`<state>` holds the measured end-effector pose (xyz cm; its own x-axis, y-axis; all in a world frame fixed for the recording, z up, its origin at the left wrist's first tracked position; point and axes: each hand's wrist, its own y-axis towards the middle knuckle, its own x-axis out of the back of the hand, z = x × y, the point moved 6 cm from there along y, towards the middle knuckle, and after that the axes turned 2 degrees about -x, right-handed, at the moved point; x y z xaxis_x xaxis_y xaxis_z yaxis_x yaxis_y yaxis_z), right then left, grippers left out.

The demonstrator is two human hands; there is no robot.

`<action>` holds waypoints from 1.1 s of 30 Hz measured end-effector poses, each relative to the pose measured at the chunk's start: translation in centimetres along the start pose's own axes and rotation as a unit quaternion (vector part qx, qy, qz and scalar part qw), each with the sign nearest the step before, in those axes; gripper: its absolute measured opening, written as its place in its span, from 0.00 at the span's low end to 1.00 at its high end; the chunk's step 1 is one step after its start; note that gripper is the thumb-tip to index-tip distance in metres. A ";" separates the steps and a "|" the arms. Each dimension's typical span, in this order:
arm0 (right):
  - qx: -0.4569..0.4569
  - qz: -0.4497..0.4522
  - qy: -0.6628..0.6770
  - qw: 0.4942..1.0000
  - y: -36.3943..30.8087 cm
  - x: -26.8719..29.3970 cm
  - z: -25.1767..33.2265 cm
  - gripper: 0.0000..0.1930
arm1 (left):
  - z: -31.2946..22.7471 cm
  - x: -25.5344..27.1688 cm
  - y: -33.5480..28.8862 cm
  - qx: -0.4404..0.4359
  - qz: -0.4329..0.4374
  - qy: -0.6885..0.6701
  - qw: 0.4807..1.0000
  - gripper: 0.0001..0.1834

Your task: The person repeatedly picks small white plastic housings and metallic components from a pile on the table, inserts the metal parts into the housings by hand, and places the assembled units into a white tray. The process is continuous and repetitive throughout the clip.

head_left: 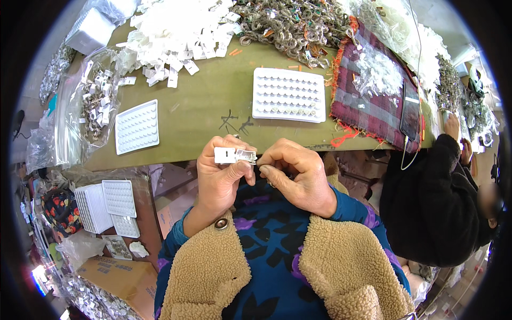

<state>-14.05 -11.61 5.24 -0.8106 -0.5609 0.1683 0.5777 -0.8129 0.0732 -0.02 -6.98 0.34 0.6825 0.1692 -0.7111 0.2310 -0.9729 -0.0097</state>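
Flat white piece point(225, 155), near the front edge of the tabletop point(197, 112), gripped by the left hand point(218, 178); right hand point(300, 173) pinched closed at its clear end, contents indiscernible. Probably light, stiff, slippery; best held by its faces.

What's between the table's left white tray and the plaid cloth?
Dark marks on the green tabletop, then another white tray, in the head view.

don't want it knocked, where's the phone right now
In the head view, the phone lies right of the right hand, at the right edge of the plaid cloth, a white cable at its near end.
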 end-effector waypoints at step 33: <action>0.127 -0.068 -0.076 0.987 0.1 1.2 -0.2 0.08 | 3.1 0.0 -0.4 0.147 -0.005 -0.006 0.989 0.09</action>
<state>-14.99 -12.37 5.26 -0.8697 -0.4040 0.2834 0.4857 -0.8026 0.3464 -2.28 -7.08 -1.79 0.6719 0.1784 -0.7188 0.0251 -0.9755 -0.2187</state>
